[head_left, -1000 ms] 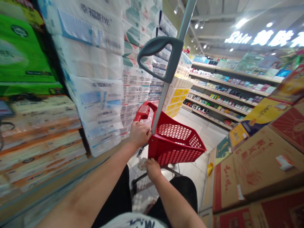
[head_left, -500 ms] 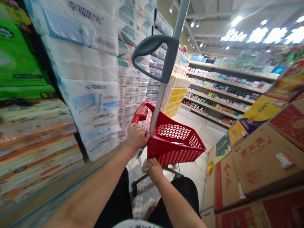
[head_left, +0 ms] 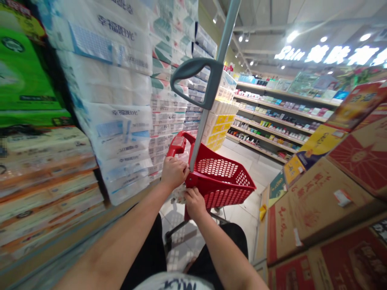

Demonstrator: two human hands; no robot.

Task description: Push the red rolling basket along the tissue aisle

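Note:
A red shopping cart (head_left: 225,187) with a perforated basket stands in front of me. My left hand (head_left: 174,174) is closed around its red handle (head_left: 177,147). Lower and to the right, my right hand (head_left: 196,203) has its fingers curled at the near side of the basket. A whitish crumpled cloth (head_left: 179,194) shows at those fingertips, partly hidden by both hands; whether it is cloth or paper is hard to tell. A grey pole (head_left: 202,137) rises from the cart beside my left hand, with a dark grey loop grip (head_left: 208,86) higher up.
Stacked white paper packs (head_left: 121,121) line the left, with green packs (head_left: 27,68) nearer. Cardboard cartons (head_left: 314,205) are piled at the right. Shelves of small boxed goods (head_left: 272,117) stand at the back, beyond the pale tiled floor (head_left: 242,155).
My right hand has moved up along the cart's near side, closer to my left hand, and the whitish cloth came up with it. My left hand stays on the handle. The view has shifted slightly.

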